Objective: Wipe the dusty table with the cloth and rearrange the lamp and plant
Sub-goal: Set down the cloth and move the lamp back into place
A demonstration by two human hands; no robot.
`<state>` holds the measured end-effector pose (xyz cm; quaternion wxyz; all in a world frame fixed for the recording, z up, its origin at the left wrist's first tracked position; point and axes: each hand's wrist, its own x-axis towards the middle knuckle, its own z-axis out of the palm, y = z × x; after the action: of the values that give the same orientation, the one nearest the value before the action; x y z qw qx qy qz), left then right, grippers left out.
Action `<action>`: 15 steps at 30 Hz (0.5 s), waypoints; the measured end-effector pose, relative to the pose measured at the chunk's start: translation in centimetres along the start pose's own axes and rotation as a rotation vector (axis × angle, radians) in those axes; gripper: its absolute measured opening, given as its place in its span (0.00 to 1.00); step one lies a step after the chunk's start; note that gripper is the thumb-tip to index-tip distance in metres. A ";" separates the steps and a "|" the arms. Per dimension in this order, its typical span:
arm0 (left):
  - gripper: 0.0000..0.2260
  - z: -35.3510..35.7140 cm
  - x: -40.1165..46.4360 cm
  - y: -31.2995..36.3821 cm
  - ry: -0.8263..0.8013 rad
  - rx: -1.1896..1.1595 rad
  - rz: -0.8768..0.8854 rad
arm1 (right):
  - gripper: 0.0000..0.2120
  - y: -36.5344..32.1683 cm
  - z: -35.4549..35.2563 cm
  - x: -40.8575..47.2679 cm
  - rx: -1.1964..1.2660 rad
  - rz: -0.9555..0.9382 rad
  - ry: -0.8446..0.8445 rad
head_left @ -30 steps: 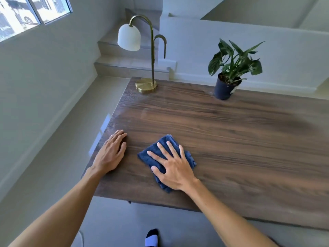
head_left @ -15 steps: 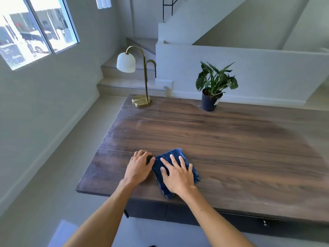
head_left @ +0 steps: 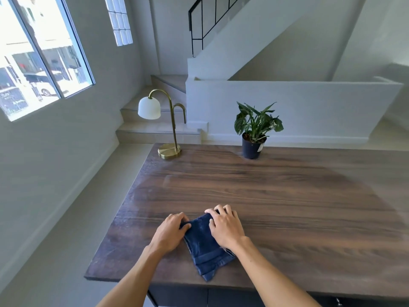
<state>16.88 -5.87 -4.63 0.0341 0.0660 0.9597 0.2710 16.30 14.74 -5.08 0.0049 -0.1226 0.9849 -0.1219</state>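
Since the earlier frames both hands have closed in on the cloth (head_left: 204, 244) at lower centre of the table (head_left: 298, 207), left hand (head_left: 171, 232) pinching its left edge, right hand (head_left: 225, 227) curled over its top (lamp (head_left: 162, 127) and plant (head_left: 254, 131) upper centre), so bunched folds may skip dust.

Both bare forearms reach forward from the lower edge of the view and converge toward the middle. The left hand (head_left: 171, 232) lies palm down with its fingers curled, the thumb and fingertips closing a grip on the left edge of the folded dark blue terry cloth (head_left: 205, 247). The right hand (head_left: 225, 227) sits just beside it, palm down and knuckles raised, its bent fingers pressing and gripping the far right corner of the same cloth.
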 end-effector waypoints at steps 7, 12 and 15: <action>0.06 -0.5 3.7 0.1 -0.129 -0.146 -0.015 | 0.15 3.3 -1.4 1.3 0.152 0.176 -0.123; 0.05 -1.4 7.1 2.9 -0.531 -0.492 -0.151 | 0.10 7.2 -5.6 2.2 0.544 0.370 -0.415; 0.13 -1.6 8.8 5.0 -0.802 -0.401 -0.165 | 0.17 9.7 -7.9 1.4 0.704 0.480 -0.613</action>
<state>8.54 -1.15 -0.92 0.4368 0.0810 0.8013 0.4008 12.25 25.43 0.21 0.3615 0.0854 0.8382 -0.3993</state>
